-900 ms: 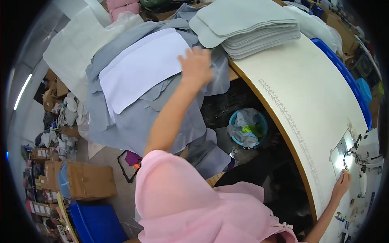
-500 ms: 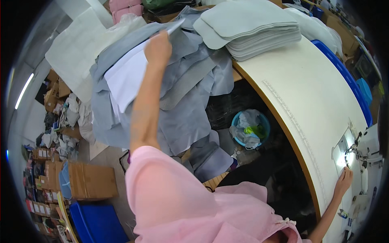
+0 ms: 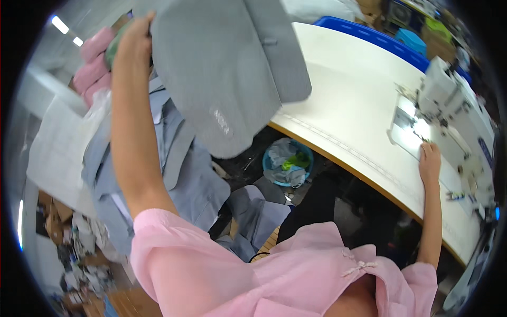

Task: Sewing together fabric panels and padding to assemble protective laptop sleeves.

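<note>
The grey fabric piece (image 3: 232, 68) is up in the air, held high at the top of the view, its lower rounded end hanging over the near edge of the white bench (image 3: 348, 116) and the gap beside it. A small grey tab sits near its upper right, and a pale stitched patch shows near its lower edge. Your left hand (image 3: 134, 39) has it by the upper left corner, fingers closed around the cloth, arm stretched well up and away from your body.

Your right hand (image 3: 430, 161) lies flat on the bench, fingers loosely extended and holding nothing, just beside the lit plate of the white sewing machine (image 3: 454, 105). That hand is well apart from the raised piece.

Below your left arm lies a heap of blue-grey garment pieces (image 3: 179, 174), spilling toward the floor, with a white sheet (image 3: 53, 153) to its left. Pink folded cloth (image 3: 92, 63) sits behind your left hand. Under the raised piece, on the floor, stands a round blue bin (image 3: 288, 164) filled with scraps. A blue crate edge (image 3: 369, 42) runs along the far side of the bench. Your pink top fills the bottom of the view.
</note>
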`<state>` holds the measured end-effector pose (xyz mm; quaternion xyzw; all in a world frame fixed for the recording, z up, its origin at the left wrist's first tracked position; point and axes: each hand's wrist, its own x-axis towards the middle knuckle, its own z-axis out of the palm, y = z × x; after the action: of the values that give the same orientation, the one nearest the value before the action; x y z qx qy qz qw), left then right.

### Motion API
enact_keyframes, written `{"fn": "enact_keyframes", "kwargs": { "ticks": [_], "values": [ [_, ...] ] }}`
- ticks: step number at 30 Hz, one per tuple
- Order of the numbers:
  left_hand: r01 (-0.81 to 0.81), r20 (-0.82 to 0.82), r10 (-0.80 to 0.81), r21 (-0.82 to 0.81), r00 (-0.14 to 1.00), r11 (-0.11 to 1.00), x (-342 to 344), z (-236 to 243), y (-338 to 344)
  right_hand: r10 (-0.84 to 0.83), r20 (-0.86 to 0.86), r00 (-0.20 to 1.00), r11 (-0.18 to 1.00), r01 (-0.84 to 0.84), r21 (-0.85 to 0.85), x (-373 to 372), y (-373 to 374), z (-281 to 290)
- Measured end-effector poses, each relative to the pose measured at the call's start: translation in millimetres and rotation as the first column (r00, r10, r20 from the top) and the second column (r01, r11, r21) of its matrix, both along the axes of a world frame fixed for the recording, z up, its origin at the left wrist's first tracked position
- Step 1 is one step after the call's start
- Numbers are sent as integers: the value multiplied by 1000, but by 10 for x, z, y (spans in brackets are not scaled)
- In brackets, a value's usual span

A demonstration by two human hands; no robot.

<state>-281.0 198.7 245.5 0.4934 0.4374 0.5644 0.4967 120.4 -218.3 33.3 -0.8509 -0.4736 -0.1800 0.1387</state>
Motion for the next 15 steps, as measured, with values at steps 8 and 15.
{"fn": "enact_keyframes", "kwargs": {
  "ticks": [8,15],
  "values": [
    [-192,-39,188,-193,981,962,-1351,-1582,-1090,460,-25,888,868,-444,223,-569,262,-70],
    [-236,-13,241,-243,971,941,-1217,-1814,-1412,693,-340,636,718,-649,250,-1791,1229,221]
  ]
}}
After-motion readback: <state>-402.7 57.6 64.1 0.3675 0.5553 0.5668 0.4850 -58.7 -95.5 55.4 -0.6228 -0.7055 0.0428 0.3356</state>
